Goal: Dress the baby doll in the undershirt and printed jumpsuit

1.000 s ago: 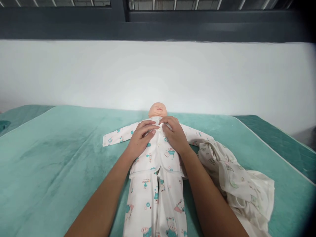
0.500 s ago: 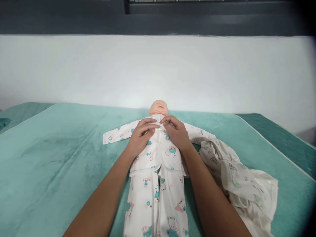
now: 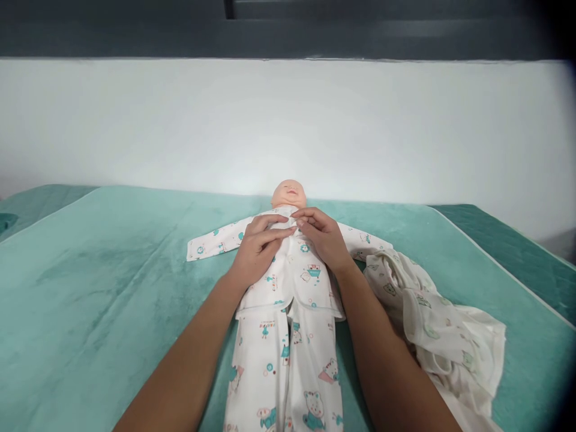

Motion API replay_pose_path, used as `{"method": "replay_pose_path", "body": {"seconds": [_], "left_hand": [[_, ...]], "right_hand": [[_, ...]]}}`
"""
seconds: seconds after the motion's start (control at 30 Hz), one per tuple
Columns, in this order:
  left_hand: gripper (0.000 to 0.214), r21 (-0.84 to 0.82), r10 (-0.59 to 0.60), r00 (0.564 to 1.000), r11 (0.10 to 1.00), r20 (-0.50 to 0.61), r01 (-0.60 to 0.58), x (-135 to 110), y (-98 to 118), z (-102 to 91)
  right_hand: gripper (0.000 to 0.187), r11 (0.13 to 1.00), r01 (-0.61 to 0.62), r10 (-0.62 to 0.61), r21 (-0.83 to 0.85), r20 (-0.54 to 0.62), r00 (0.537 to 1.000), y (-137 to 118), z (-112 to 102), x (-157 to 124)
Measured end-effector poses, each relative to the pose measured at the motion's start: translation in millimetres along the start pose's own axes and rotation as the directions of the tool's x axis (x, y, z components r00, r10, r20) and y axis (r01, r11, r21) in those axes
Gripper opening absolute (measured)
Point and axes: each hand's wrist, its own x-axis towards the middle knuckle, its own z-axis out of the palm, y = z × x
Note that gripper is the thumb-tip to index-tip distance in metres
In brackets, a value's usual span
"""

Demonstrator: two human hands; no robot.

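Note:
A baby doll [image 3: 288, 193] lies on its back, dressed in a white printed shirt [image 3: 270, 294] and matching printed pants [image 3: 310, 372]. Both hands meet at the shirt's front opening, high on the chest. My left hand [image 3: 261, 245] has its thumb and fingers closed on the cloth at the middle edge. Opposite it, my right hand [image 3: 321, 235] pinches the same front edge between thumb and fingers. The fingertips nearly touch, and they cover any fastener between them. Lower down, the shirt fronts lie together and part slightly at the hem.
A crumpled cream printed garment [image 3: 450, 336] lies right of the doll, beside my right forearm. Beneath everything is a green plush cover [image 3: 112, 300]. A white wall [image 3: 288, 120] rises behind the doll's head, with a dark band [image 3: 135, 36] above it.
My left fingertips have shifted slightly right, closer to my right fingers at the shirt's front edge. The doll and the crumpled garment have stayed in place.

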Motion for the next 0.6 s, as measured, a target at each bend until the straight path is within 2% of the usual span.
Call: {"method": "replay_pose_path", "body": {"seconds": [0.1,0.23,0.37,0.47,0.6], "left_hand": [[0.035,0.026,0.024,0.999,0.999,-0.024,-0.023,0,1,0.7],[0.030,-0.047,-0.020,0.998,0.999,-0.067,0.017,1,4,0.5],[0.024,-0.084,-0.059,0.996,0.995,-0.070,0.053,2,8,-4.1],[0.021,-0.125,-0.092,0.996,0.988,0.005,0.092,2,12,-10.6],[0.016,-0.123,-0.137,0.974,0.979,0.181,0.160,2,14,-21.0]], "right_hand": [[0.016,1.000,-0.002,0.001,-0.012,-0.021,1.000,-1,0,0],[0.014,0.998,0.009,-0.013,-0.056,-0.061,0.998,-5,1,0],[0.017,0.970,0.099,-0.097,-0.220,0.021,0.995,-14,1,-3],[0.020,0.942,0.128,-0.107,-0.309,0.085,0.991,-27,-2,-5],[0.020,0.892,0.123,-0.059,-0.434,0.158,0.986,-45,-7,-8]]}}
